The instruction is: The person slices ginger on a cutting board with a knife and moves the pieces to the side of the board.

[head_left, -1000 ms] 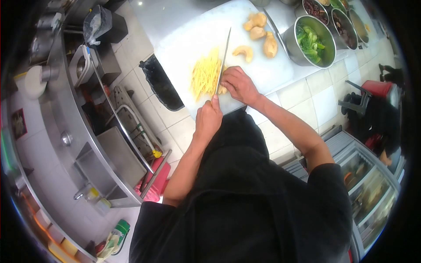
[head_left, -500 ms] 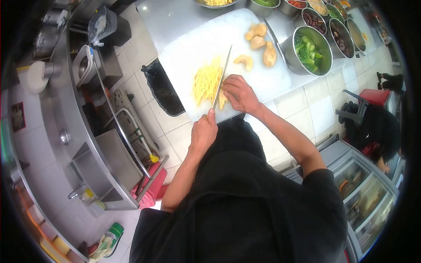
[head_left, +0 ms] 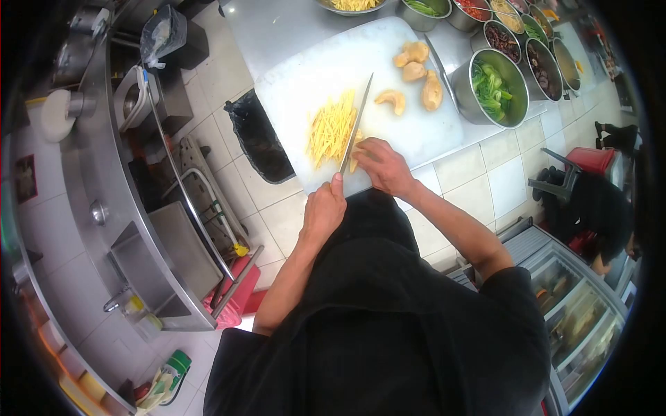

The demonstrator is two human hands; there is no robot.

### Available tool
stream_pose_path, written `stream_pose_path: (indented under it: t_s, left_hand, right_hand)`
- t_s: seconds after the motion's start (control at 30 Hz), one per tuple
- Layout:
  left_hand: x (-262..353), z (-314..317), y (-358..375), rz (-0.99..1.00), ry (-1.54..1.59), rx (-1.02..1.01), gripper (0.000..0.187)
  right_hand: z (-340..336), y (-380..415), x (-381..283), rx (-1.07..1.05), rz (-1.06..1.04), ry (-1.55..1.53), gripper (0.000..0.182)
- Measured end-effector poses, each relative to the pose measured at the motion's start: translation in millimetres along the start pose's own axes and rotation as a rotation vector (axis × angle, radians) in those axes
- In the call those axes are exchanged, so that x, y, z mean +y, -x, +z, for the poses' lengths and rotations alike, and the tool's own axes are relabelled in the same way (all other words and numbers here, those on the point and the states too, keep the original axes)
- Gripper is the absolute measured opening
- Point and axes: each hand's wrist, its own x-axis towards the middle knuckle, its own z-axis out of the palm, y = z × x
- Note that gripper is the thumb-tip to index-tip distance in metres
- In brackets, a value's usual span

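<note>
My left hand (head_left: 324,213) is closed round the handle of a long knife (head_left: 359,121). The knife lies slantwise over a white cutting board (head_left: 284,83), with a pile of thin yellow strips (head_left: 331,130) on its left. Right of the blade, my right hand (head_left: 385,166) has its fingers bent and pressed on a small pale yellow piece (head_left: 353,163), partly hidden under the fingertips. A curved peeled root piece (head_left: 390,102) lies farther up the board, and several knobbly root pieces (head_left: 431,91) sit near its upper right.
A second knife (head_left: 442,73) rests along the board's right edge. Beyond it stand metal pots, one with green leaves (head_left: 490,89), others with chopped foods. A black-lined bin (head_left: 258,139) is left of the table. At the right is a person in black (head_left: 600,201) near a grey stool (head_left: 558,180).
The view has shifted slightly, so the board and pots appear a little farther right and lower. My right fingers now cover more of the yellow piece. Both hands keep their hold.
</note>
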Motion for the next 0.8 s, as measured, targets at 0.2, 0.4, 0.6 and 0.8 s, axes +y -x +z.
stream_pose_path:
  t_s: [0.2,0.4,0.6,0.8]
  left_hand:
    - [1.4,-3.7,-0.4,-0.013,0.009,-0.025,0.066]
    - [-1.2,-1.9,-1.5,-0.034,0.014,-0.026,0.067]
    - [-2.9,-1.0,-2.7,-0.051,0.008,-0.043,0.068]
    - [-2.6,-1.6,-2.5,-0.052,0.011,-0.035,0.067]
  right_hand:
    - [-4.3,-8.6,-23.4,0.108,0.117,-0.061,0.036]
    - [12.7,-9.0,-18.5,0.185,0.102,-0.034,0.033]
    - [16.8,-11.7,-16.1,0.252,0.186,-0.036,0.033]
    - [11.0,-6.5,-11.9,0.291,0.191,-0.088,0.030]
